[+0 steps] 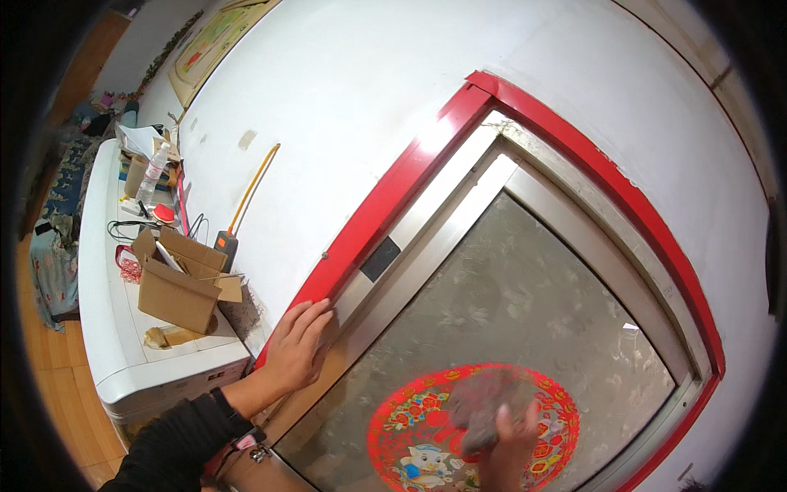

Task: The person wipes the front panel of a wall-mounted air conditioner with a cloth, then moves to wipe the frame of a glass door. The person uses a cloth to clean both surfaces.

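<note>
My right hand (513, 440) is blurred and presses a grey cloth (486, 403) against the glass pane (492, 295) of a metal-framed door. Beneath the cloth is a round red decal (424, 421) with colourful cartoon figures, and part of it is covered. My left hand (300, 344) rests with its fingers on the red door casing (369, 230), holding nothing. A dark square patch (380, 259) sits on the metal frame above those fingers. Below my left wrist, a door handle with keys (259, 454) shows.
A white cabinet-like unit (110, 344) stands at left, bearing an open cardboard box (178, 286), a plastic bottle (152, 172) and cables. Against the white wall (344, 123) leans a yellow-handled tool (252, 190). Cloth-covered furniture (58, 270) stands farther left on the wooden floor (61, 393).
</note>
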Motion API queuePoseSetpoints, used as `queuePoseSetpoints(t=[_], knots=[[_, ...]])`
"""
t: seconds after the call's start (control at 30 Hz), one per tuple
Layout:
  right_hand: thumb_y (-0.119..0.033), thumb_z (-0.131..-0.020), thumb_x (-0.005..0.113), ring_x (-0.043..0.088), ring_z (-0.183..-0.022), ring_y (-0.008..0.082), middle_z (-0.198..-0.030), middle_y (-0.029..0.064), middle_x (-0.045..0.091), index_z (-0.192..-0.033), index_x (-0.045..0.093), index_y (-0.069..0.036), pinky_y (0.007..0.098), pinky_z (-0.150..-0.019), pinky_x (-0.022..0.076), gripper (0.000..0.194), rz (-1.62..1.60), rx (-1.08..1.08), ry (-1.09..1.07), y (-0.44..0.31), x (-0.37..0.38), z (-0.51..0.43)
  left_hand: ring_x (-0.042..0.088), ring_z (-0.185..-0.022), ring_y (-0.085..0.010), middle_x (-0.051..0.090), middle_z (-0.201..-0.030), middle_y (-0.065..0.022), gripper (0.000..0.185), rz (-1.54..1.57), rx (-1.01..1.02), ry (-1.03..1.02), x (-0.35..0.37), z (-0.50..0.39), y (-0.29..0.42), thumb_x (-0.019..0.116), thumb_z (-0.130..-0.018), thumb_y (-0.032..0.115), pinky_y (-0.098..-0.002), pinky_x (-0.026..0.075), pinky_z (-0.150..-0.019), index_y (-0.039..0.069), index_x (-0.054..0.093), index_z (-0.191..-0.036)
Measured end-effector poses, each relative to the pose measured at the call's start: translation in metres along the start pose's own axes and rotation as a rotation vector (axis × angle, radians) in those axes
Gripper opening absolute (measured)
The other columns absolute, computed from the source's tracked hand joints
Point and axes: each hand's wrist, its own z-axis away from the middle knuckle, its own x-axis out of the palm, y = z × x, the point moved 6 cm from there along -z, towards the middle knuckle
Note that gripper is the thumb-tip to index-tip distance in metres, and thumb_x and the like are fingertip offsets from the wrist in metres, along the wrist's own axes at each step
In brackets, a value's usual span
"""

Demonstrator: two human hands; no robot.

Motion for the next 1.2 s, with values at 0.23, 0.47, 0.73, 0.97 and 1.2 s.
queuePoseSetpoints(t=[0.23,0.47,0.73,0.97,1.2], knots=[[0.002,-0.096,0.08,0.057,-0.145,0.0387,-0.157,0.023,0.056,-0.16,0.053,-0.003,0.0451,-0.123,0.0435,0.069,0.964,-1.059,0.276,-0.128,0.076,-0.134,0.057,-0.136,-0.0409,0.059,-0.158,-0.0231,0.071,-0.059,0.028,0.282,0.015,-0.021,-0.017,0.081,-0.087,0.006,-0.0485,0.049,-0.118,-0.006,0.056,-0.152],[-0.005,-0.089,0.084,0.059,-0.138,0.0415,-0.147,0.0177,0.063,-0.145,0.068,-0.008,0.0526,-0.119,0.0463,0.058,1.372,-1.31,0.123,-0.156,0.137,-0.252,0.063,-0.127,-0.0426,0.062,-0.152,-0.027,0.059,-0.093,0.009,0.317,0.018,-0.016,-0.026,0.078,-0.09,-0.005,-0.0476,0.056,-0.108,-0.006,0.061,-0.146],[-0.014,-0.091,0.074,0.057,-0.136,0.0426,-0.142,0.0188,0.065,-0.128,0.074,0.006,0.054,-0.12,0.0447,0.042,1.344,-1.175,0.264,-0.114,0.186,-0.301,0.065,-0.122,-0.0406,0.065,-0.149,-0.0268,0.05,-0.094,0.029,0.325,0.018,-0.017,-0.027,0.073,-0.089,-0.006,-0.0453,0.058,-0.103,-0.006,0.069,-0.139],[-0.006,-0.082,0.07,0.06,-0.13,0.0399,-0.136,0.0165,0.068,-0.117,0.077,0.005,0.0547,-0.118,0.0462,0.037,1.318,-1.279,0.188,-0.102,0.198,-0.288,0.066,-0.121,-0.0412,0.065,-0.149,-0.0269,0.054,-0.127,0.031,0.305,0.019,-0.016,-0.026,0.07,-0.087,-0.007,-0.0461,0.058,-0.104,-0.005,0.068,-0.141],[-0.001,-0.077,0.072,0.062,-0.132,0.0389,-0.134,0.0178,0.069,-0.115,0.076,0.006,0.0538,-0.119,0.0475,0.038,1.337,-1.378,-0.081,-0.106,0.184,-0.268,0.066,-0.121,-0.0447,0.063,-0.151,-0.0293,0.051,-0.12,0.008,0.286,0.019,-0.015,-0.023,0.069,-0.091,-0.006,-0.0509,0.056,-0.105,-0.006,0.067,-0.142]])
